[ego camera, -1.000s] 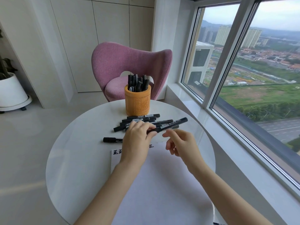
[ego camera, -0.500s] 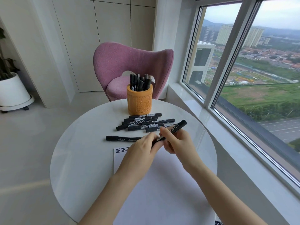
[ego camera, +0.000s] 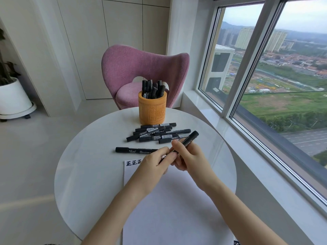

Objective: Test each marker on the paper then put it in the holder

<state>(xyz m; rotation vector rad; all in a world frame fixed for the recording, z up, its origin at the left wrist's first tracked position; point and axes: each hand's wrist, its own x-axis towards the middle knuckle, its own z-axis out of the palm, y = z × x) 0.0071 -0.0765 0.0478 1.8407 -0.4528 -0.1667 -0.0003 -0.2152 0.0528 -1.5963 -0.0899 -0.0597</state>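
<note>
Black plastic marker: your right hand is gripping it, left hand pinching its end; uncap pulling straight

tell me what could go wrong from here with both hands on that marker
If the cap comes off with a jerk, the marker gripped by the left hand and right hand could streak the paper by accident. The right hand sits close to the loose markers; a bump might roll them across the round table.

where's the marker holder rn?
Head view: the orange holder stands centre, at the far edge of the round table, behind the pile of loose markers, before the pink chair.
</note>
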